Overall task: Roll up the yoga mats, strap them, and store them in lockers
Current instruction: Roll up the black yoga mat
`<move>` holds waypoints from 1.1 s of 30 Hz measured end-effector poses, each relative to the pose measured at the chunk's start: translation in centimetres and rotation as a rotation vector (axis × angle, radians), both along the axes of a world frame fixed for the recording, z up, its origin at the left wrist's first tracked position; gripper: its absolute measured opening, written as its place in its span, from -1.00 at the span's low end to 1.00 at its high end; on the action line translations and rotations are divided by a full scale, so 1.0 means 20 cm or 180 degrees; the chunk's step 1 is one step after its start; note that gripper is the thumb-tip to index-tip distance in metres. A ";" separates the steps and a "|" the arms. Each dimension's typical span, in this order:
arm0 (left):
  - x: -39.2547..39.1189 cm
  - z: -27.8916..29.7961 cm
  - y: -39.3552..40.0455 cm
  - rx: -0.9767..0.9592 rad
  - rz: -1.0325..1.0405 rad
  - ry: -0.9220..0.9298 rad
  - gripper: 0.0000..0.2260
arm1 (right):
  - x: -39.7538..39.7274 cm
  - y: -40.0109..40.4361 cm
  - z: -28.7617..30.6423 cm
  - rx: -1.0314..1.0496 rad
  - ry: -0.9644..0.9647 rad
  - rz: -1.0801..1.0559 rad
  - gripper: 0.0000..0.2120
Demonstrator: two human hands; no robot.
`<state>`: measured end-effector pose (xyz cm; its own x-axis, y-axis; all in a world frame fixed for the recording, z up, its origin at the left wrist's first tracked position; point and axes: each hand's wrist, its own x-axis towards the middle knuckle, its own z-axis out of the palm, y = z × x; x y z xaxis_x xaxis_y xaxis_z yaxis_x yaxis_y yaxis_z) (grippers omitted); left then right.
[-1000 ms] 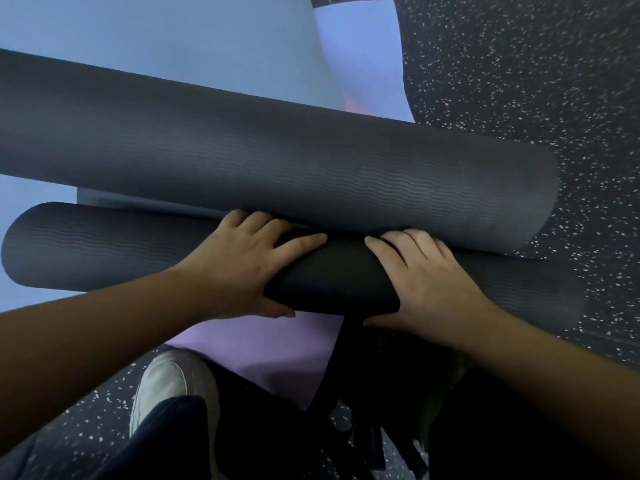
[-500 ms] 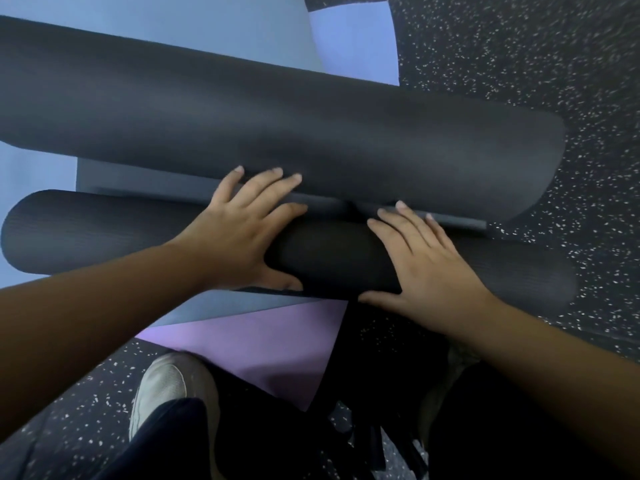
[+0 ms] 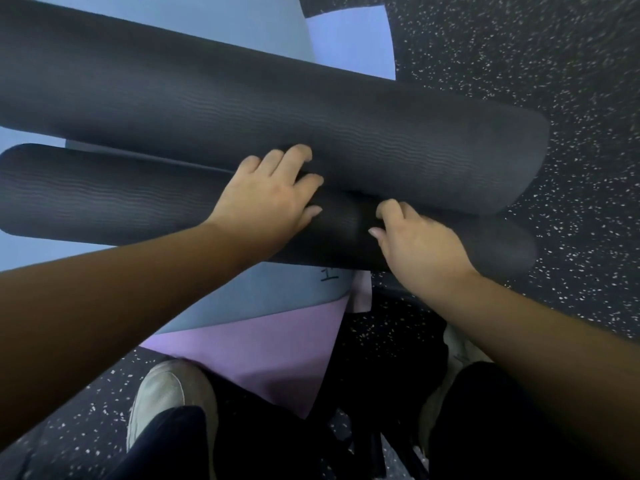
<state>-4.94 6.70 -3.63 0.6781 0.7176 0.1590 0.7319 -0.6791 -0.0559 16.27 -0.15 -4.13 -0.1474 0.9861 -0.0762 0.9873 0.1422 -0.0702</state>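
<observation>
Both hands are pressing on the near dark roll (image 3: 114,199), left hand (image 3: 266,199) loosely spread, right hand (image 3: 415,240) with fingers curling over it, while the far roll (image 3: 242,109) is lying touching it on flat mats (image 3: 277,341), with strapping and lockers apparently remaining.

I count two dark rolled mats: the near roll (image 3: 104,199) and the far roll (image 3: 277,109). Three flat mats under them: one grey-blue (image 3: 263,296), one purple (image 3: 277,355), one periwinkle (image 3: 353,39). Two hands, left hand (image 3: 266,199) and right hand (image 3: 419,240). Two shoes: left shoe (image 3: 162,393), right shoe (image 3: 457,351).
</observation>
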 end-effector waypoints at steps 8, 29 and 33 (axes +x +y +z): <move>0.03 0.05 0.05 -0.0548 0.0328 0.0039 -0.43 | -0.05 -0.08 -0.05 0.0208 0.0432 -0.0156 -0.60; 0.02 0.10 0.16 -0.0746 0.0581 0.0885 -0.28 | 0.05 -0.01 -0.02 -0.0688 -0.0029 0.0208 -0.26; 0.03 0.09 0.16 -0.0654 0.0489 0.0840 -0.21 | 0.06 0.07 0.00 -0.0892 -0.0145 0.0007 -0.15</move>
